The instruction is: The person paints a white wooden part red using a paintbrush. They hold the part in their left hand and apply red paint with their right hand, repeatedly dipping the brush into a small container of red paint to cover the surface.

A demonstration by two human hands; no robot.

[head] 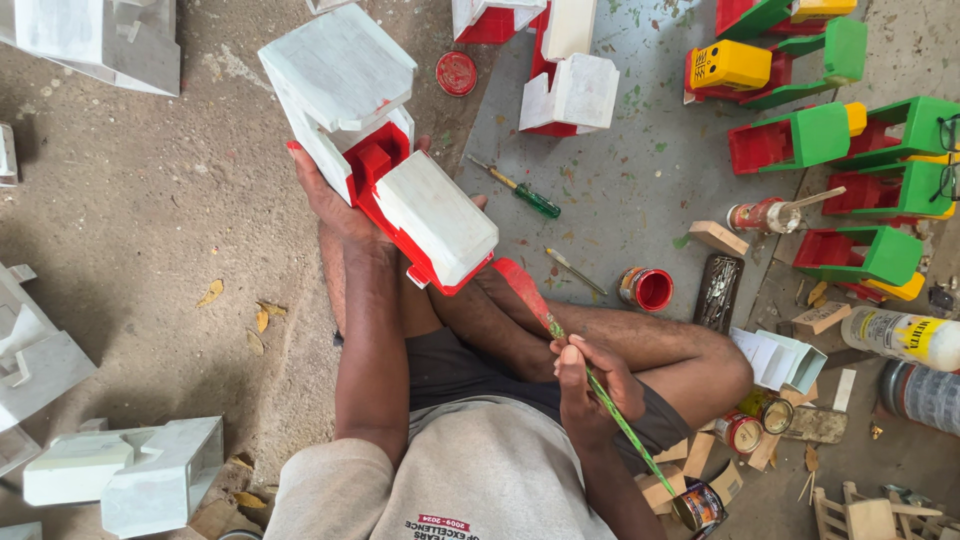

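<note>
Toy truck (385,150), blocky wood, primed white with glossy red along its lower side, sits up above your knees, bare concrete floor (150,220) open to its left, grey mat (620,190) crowded on the right. Your left hand (335,205) cups it from beneath, fingers wrapped round the body. Your right hand (590,385) pinches a slim green-handled brush (560,340), red bristles just below the truck's lower edge, small red paint tin (647,288) near.

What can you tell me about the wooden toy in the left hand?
The toy is a blocky wooden piece, primed white on its outer faces, with fresh-looking red on its inner recess and lower edge. It is tilted, held up off the floor above the crossed legs. The left hand grips it from underneath; the brush tip, loaded with red, sits just beside its lower end.
</note>
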